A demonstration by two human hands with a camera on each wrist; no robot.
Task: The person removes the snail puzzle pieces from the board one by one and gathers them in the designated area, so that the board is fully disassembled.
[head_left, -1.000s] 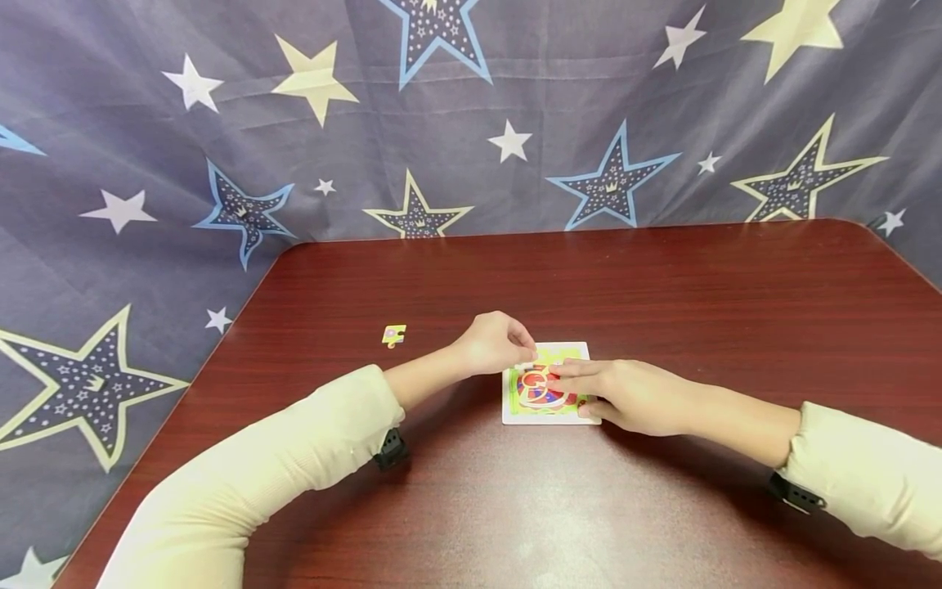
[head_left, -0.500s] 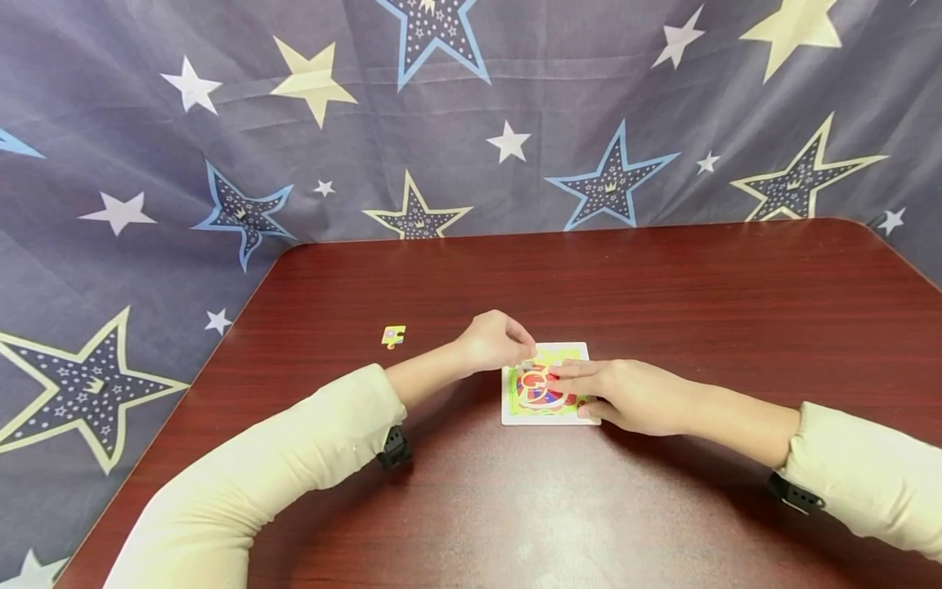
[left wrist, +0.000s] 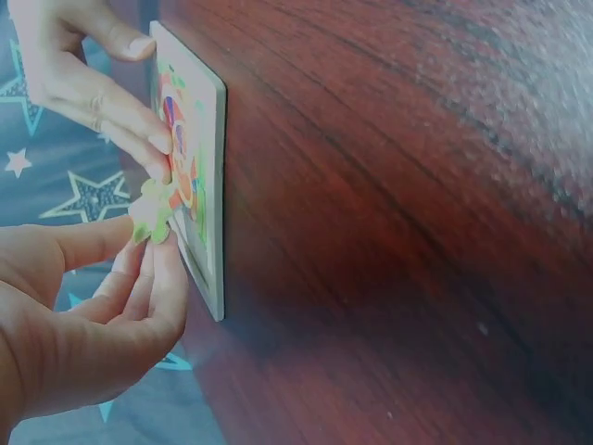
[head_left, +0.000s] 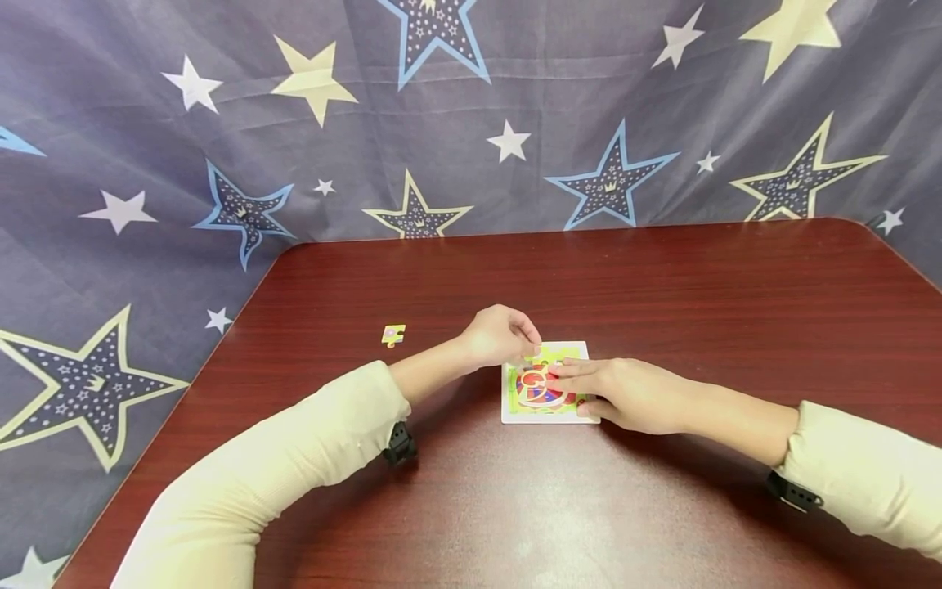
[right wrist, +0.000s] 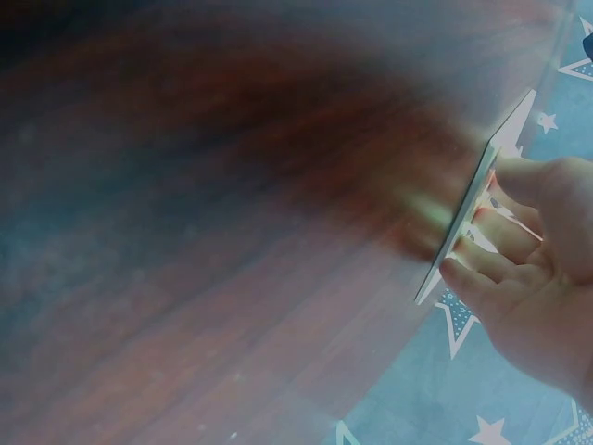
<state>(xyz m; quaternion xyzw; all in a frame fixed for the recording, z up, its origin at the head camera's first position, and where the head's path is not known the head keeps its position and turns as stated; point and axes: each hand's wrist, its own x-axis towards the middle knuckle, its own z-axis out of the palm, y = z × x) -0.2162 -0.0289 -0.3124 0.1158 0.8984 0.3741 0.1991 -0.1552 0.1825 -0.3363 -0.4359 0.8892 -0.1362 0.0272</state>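
My left hand [head_left: 499, 337] pinches a small yellow-green jigsaw piece [left wrist: 153, 211] between thumb and fingers, over the far left corner of a square puzzle board [head_left: 540, 420]. The board has a white frame and a brightly coloured picture in red, blue and yellow. From the right, my right hand [head_left: 639, 397] rests on the board with fingers extended over the picture, covering its right part. Its fingertips also show against the board in the right wrist view. A second jigsaw piece [head_left: 393, 334], yellow with a purple patch, lies on the table to the left of the board.
The dark red wooden table [head_left: 662, 507] reaches back to a grey curtain [head_left: 515, 106] printed with stars. A dark strap [head_left: 400, 443] sits on the left wrist, another strap [head_left: 795, 492] on the right.
My left hand has shifted slightly up and to the right at the board's far left corner, still pinching its piece. My right hand stays in place on the board.
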